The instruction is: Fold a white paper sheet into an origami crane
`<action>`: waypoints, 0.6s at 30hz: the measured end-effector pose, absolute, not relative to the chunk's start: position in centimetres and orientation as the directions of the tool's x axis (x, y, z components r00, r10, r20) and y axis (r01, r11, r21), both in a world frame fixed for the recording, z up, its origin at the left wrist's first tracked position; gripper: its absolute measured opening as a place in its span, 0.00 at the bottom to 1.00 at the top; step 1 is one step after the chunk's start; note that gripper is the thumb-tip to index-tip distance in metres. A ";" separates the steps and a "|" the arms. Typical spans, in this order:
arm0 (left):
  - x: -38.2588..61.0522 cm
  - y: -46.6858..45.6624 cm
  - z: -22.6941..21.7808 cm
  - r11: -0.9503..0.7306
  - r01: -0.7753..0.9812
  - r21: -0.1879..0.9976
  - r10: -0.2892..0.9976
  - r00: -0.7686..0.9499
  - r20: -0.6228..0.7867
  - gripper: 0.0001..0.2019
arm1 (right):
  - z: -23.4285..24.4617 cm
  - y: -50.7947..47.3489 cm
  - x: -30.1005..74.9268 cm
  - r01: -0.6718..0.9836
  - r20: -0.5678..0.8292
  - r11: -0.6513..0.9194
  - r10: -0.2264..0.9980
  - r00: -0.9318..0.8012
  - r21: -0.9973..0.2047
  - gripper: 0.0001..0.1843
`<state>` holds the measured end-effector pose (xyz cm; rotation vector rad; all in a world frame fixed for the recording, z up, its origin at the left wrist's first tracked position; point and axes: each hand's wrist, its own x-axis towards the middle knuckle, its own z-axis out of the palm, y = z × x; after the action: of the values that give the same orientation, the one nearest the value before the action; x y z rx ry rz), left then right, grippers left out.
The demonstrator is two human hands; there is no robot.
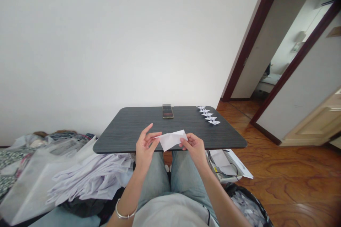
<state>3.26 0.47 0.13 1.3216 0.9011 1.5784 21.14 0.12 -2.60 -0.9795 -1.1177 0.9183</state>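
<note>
A folded piece of white paper (170,139) is held up between my two hands, just over the near edge of the dark table. My left hand (146,144) pinches its left corner between thumb and a finger, with the index finger raised. On the other side, my right hand (194,146) grips the right end, thumb on the near face and fingers behind. Several small folded white paper figures (209,115) stand in a slanting row at the table's right side.
The dark table (128,124) stands against a white wall. A phone (167,111) lies near its back edge. Piled clothes (98,175) are at the left. Below right are a box with papers and cables (223,165) and a black bag (246,202) on the wooden floor.
</note>
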 end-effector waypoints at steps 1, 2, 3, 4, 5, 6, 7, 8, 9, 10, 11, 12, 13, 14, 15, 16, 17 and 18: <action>3.2 0.5 0.1 -0.387 -0.137 0.912 0.922 -0.071 0.380 0.20 | -2.6 0.1 21.1 -0.096 0.294 0.318 0.934 0.204 -0.943 0.14; 3.1 0.5 0.1 -0.408 -0.108 0.906 0.913 -0.072 0.402 0.15 | -2.6 0.1 21.1 -0.098 0.307 0.333 0.928 0.213 -0.938 0.13; 3.0 0.5 0.1 -0.425 -0.086 0.901 0.905 -0.073 0.419 0.10 | -2.6 0.1 21.1 -0.102 0.322 0.350 0.921 0.221 -0.931 0.12; 3.0 0.6 0.1 -0.430 -0.074 0.900 0.902 -0.076 0.424 0.07 | -2.6 0.1 21.1 -0.107 0.336 0.368 0.913 0.232 -0.924 0.10; 2.9 0.6 0.0 -0.419 -0.076 0.905 0.907 -0.085 0.413 0.08 | -2.5 0.0 21.1 -0.112 0.350 0.386 0.903 0.249 -0.916 0.09; 2.9 0.6 -0.1 -0.392 -0.093 0.915 0.918 -0.098 0.384 0.09 | -2.5 0.0 21.1 -0.116 0.361 0.402 0.893 0.268 -0.908 0.07; 2.9 0.6 -0.1 -0.354 -0.122 0.927 0.933 -0.110 0.342 0.11 | -2.4 0.0 21.1 -0.120 0.371 0.418 0.883 0.287 -0.901 0.05; 2.9 0.6 -0.1 -0.307 -0.155 0.939 0.950 -0.112 0.292 0.13 | -2.4 -0.1 21.1 -0.121 0.380 0.431 0.873 0.304 -0.894 0.04; 3.0 0.6 -0.1 -0.257 -0.188 0.948 0.965 -0.099 0.242 0.14 | -2.3 -0.2 21.1 -0.119 0.389 0.444 0.864 0.319 -0.888 0.03; 3.1 0.6 0.0 -0.205 -0.216 0.954 0.978 -0.070 0.194 0.16 | -2.2 -0.3 21.1 -0.112 0.400 0.456 0.855 0.331 -0.883 0.03; 3.3 0.5 0.1 -0.154 -0.239 0.959 0.988 -0.031 0.151 0.17 | -2.1 -0.3 21.1 -0.102 0.412 0.467 0.847 0.335 -0.878 0.03; 3.4 0.4 0.3 -0.108 -0.256 0.961 0.993 0.012 0.115 0.18 | -2.1 -0.4 21.0 -0.089 0.425 0.478 0.840 0.336 -0.874 0.03; 3.6 0.3 0.4 -0.072 -0.273 0.959 0.995 0.050 0.089 0.19 | -2.1 -0.4 21.0 -0.076 0.439 0.488 0.835 0.333 -0.870 0.03; 3.8 0.2 0.6 -0.050 -0.290 0.956 0.994 0.082 0.076 0.20 | -2.1 -0.4 21.0 -0.062 0.451 0.495 0.831 0.325 -0.867 0.03; 3.9 0.2 0.7 -0.040 -0.307 0.951 0.992 0.105 0.076 0.22 | -2.2 -0.4 21.0 -0.050 0.461 0.499 0.831 0.310 -0.865 0.03; 4.0 0.1 0.8 -0.043 -0.321 0.946 0.990 0.117 0.084 0.24 | -2.2 -0.4 21.0 -0.038 0.473 0.503 0.833 0.287 -0.863 0.03; 4.1 0.1 0.9 -0.055 -0.333 0.941 0.988 0.119 0.100 0.25 | -2.2 -0.4 21.0 -0.026 0.486 0.509 0.834 0.262 -0.860 0.03; 4.1 0.0 1.0 -0.075 -0.340 0.938 0.987 0.111 0.119 0.26 | -2.3 -0.4 21.0 -0.016 0.497 0.514 0.835 0.235 -0.857 0.04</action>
<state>4.11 0.04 0.97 1.0818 0.8143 1.3258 21.01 -0.39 -2.25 -0.8574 -1.1978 0.6947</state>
